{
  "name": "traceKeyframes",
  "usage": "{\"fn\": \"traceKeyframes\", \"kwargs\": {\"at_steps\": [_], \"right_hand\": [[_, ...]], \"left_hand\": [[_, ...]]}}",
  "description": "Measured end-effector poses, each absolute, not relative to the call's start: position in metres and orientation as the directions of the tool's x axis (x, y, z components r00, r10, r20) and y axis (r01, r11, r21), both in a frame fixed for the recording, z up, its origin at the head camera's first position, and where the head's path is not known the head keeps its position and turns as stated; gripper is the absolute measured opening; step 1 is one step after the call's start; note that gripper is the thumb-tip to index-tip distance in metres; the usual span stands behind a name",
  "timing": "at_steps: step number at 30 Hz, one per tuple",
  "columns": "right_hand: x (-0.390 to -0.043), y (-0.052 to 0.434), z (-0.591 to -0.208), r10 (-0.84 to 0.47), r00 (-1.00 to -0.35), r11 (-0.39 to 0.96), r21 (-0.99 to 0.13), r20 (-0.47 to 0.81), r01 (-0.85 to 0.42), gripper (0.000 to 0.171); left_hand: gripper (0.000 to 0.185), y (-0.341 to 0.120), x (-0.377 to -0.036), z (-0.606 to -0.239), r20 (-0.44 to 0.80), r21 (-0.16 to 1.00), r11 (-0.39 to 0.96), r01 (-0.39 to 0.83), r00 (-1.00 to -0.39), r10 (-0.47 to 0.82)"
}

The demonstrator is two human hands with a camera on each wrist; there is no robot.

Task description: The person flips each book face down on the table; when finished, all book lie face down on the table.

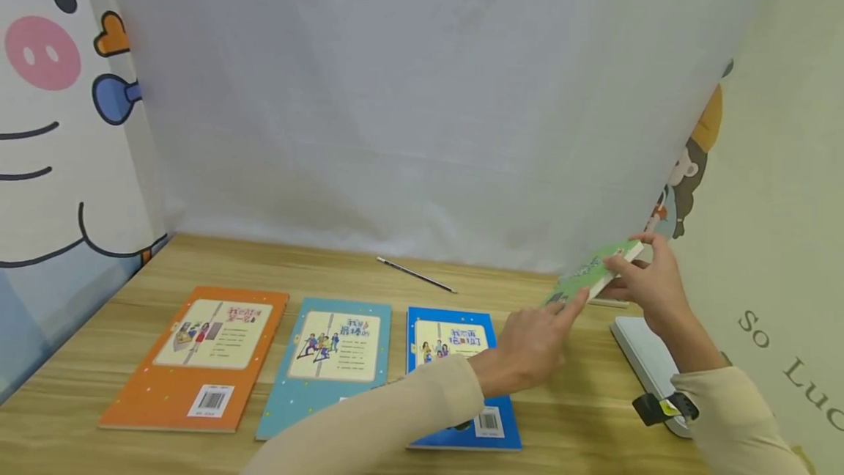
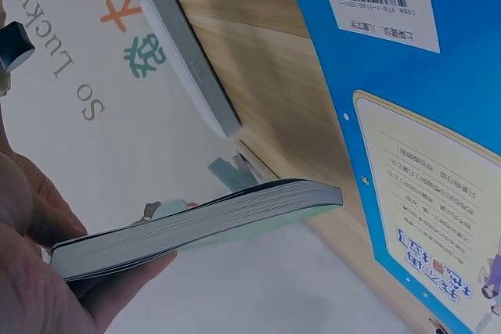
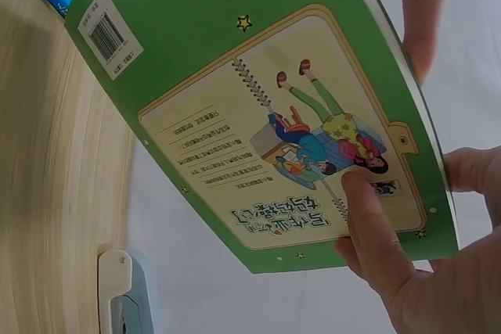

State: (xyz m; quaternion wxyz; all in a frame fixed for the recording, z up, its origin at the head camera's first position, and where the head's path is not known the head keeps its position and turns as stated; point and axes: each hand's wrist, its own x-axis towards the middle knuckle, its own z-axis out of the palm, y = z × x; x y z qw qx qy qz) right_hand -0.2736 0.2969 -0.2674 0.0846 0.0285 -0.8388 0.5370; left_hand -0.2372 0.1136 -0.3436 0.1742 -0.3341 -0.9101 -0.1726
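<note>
A green book point(image 1: 587, 273) is held tilted above the right back of the table, with both hands on it. My left hand point(image 1: 530, 347) grips its near edge; in the left wrist view the page edges of the book point(image 2: 196, 228) run out from between that hand's thumb and fingers. The far right edge is in my right hand point(image 1: 653, 281). In the right wrist view, one digit of the right hand point(image 3: 423, 263) presses on the printed cover and others reach behind the book point(image 3: 196, 115). A blue book point(image 1: 455, 380) lies flat, partly under the left forearm.
A light blue book point(image 1: 330, 358) and an orange book point(image 1: 198, 358) lie flat to the left. A pencil point(image 1: 415, 274) rests near the back curtain. On the right stands a white, flat case point(image 1: 642, 350). A pale blue and white stapler-like object point(image 3: 129, 295) shows in the right wrist view.
</note>
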Motion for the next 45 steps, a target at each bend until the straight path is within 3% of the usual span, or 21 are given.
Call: {"fn": "traceKeyframes", "kwargs": {"at_steps": [12, 16, 24, 32, 39, 45], "right_hand": [[-0.269, 0.293, -0.266, 0.015, -0.994, 0.494, -0.865, 0.112, -0.09, 0.076], [-0.27, 0.297, -0.27, -0.008, -0.995, 0.445, -0.89, 0.1, -0.093, 0.07], [-0.273, 0.313, -0.286, -0.113, -0.994, 0.261, -0.965, 0.006, -0.036, 0.089], [-0.284, 0.328, -0.3, -0.24, -0.971, 0.125, -0.992, 0.0, -0.031, 0.081], [-0.287, 0.334, -0.305, -0.319, -0.947, 0.062, -0.996, 0.048, -0.072, 0.071], [-0.286, 0.335, -0.309, -0.323, -0.945, 0.034, -0.998, 0.043, -0.057, 0.072]], "left_hand": [[0.085, 0.108, -0.239, -0.35, 0.495, 0.29, 0.672, 0.681, -0.708, 0.503], [0.084, 0.106, -0.239, -0.348, 0.522, 0.346, 0.646, 0.68, -0.712, 0.47], [0.083, 0.1, -0.24, -0.347, 0.578, 0.438, 0.579, 0.688, -0.709, 0.404], [0.084, 0.098, -0.238, -0.347, 0.633, 0.447, 0.517, 0.73, -0.666, 0.394], [0.082, 0.096, -0.237, -0.348, 0.625, 0.454, 0.506, 0.734, -0.666, 0.406], [0.079, 0.092, -0.235, -0.347, 0.599, 0.493, 0.478, 0.727, -0.682, 0.419]]}}
